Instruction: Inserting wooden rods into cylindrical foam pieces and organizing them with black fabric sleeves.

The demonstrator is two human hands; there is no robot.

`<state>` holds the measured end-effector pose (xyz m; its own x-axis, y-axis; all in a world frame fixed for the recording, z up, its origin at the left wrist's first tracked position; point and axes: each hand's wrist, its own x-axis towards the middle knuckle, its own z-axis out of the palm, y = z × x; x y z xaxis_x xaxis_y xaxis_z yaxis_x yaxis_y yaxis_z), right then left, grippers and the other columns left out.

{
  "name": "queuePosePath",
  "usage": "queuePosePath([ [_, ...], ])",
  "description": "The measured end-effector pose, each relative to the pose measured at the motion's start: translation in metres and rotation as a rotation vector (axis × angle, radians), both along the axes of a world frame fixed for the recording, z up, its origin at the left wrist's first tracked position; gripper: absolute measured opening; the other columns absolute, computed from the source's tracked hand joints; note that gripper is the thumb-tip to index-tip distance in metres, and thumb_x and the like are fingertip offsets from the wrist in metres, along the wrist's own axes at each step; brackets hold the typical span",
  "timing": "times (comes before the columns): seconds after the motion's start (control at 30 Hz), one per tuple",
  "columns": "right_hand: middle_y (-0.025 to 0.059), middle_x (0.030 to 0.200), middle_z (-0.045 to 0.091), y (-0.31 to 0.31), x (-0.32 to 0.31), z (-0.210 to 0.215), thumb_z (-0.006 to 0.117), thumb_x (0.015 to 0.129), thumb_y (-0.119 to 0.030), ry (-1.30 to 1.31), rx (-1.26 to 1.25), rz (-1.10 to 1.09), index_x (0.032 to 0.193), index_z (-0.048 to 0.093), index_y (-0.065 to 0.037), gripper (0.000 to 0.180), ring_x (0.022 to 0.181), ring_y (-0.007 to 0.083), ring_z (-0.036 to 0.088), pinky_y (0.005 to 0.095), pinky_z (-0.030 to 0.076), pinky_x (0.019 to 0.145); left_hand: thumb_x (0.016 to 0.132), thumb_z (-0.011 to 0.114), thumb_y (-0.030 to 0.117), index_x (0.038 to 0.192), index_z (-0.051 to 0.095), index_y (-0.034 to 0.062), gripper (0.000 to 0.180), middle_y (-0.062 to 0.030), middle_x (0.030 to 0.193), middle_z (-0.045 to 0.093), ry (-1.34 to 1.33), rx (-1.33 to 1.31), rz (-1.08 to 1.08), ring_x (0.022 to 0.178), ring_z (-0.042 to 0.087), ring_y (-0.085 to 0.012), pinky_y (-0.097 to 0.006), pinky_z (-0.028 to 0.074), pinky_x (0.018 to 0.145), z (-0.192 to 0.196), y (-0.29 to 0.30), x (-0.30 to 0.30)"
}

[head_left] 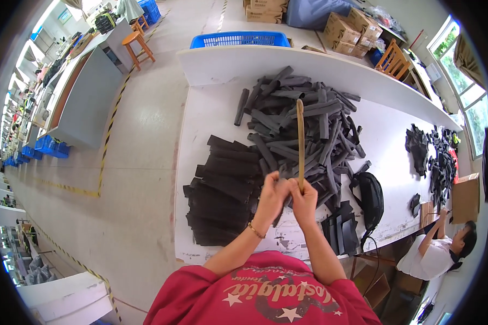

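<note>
In front of me my right hand (303, 199) is closed round the lower end of a thin wooden stick (301, 143), which points away from me. My left hand (273, 196) is closed right beside it, its fingers slightly blurred. A narrow dark strip (278, 219) hangs below the left fingers, mostly hidden by the hands. Beyond the hands lies a large heap of rolled black fabric tubes (303, 124). To the left of my left hand, flat black fabric pieces (222, 189) lie stacked in overlapping rows.
A black bag (370, 200) and more flat black pieces (341, 230) lie to the right on the white table (211, 108). A raised board (320, 62) edges its far side, with a blue basket (238, 39) behind. Another person (436, 249) works at the right end.
</note>
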<state>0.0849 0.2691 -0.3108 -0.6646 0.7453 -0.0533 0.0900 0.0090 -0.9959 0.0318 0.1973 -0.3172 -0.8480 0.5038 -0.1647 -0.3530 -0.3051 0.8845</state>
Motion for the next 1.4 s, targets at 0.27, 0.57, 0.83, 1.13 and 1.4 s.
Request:
queuePosePath([
  [0.27, -0.0031, 0.066, 0.051, 0.088, -0.03, 0.043, 0.06, 0.092, -0.02, -0.049, 0.213, -0.413, 0.09, 0.064, 0.002, 0.022, 0.063, 0.0069, 0.045, 0.0242, 0.037, 0.055, 0.093, 0.049, 0.02, 0.095, 0.058, 0.0078, 0.016, -0.006, 0.06, 0.051, 0.229, -0.329, -0.709, 0.051, 0.051, -0.0163, -0.033, 0.04, 0.049, -0.065, -0.063, 0.06],
  [0.57, 0.0046, 0.068, 0.052, 0.082, 0.02, 0.001, 0.055, 0.094, -0.017, -0.23, 0.529, -0.121, 0.1, 0.058, -0.001, 0.017, 0.063, 0.0094, 0.047, 0.0268, 0.041, 0.057, 0.072, 0.065, 0.013, 0.077, 0.068, 0.012, 0.006, -0.0055, 0.082, 0.063, 1.261, -1.022, -0.548, 0.084, 0.059, -0.027, -0.038, 0.051, 0.074, -0.094, -0.079, -0.14],
  [0.83, 0.0073, 0.062, 0.053, 0.047, 0.085, -0.029, 0.06, 0.091, -0.017, -0.399, 0.228, 0.266, 0.098, 0.062, 0.0, 0.018, 0.057, 0.0097, 0.045, 0.0267, 0.038, 0.053, 0.07, 0.068, 0.013, 0.075, 0.064, 0.0102, 0.007, -0.0038, 0.09, 0.062, 1.096, -0.994, -0.738, 0.091, 0.056, -0.0251, -0.037, 0.046, 0.079, -0.101, -0.083, -0.161],
  [1.13, 0.0165, 0.069, 0.062, 0.059, 0.099, -0.021, 0.062, 0.088, -0.018, -0.549, 0.235, 0.479, 0.095, 0.066, -0.001, 0.019, 0.055, 0.0204, 0.055, 0.0306, 0.044, 0.056, 0.079, 0.066, 0.016, 0.083, 0.066, 0.0114, 0.006, 0.0014, 0.094, 0.059, 1.121, -0.746, -0.489, 0.103, 0.048, -0.0219, -0.037, 0.036, 0.087, -0.071, -0.105, -0.154],
  [1.4, 0.0132, 0.064, 0.058, 0.045, 0.078, -0.029, 0.061, 0.089, -0.017, -0.457, 0.365, 0.538, 0.106, 0.063, -0.002, 0.023, 0.055, 0.0154, 0.05, 0.0309, 0.042, 0.055, 0.079, 0.065, 0.016, 0.08, 0.067, 0.0129, 0.004, 0.0026, 0.092, 0.059, 1.188, -0.685, -0.419, 0.101, 0.05, -0.0217, -0.037, 0.037, 0.085, -0.058, -0.096, -0.14],
])
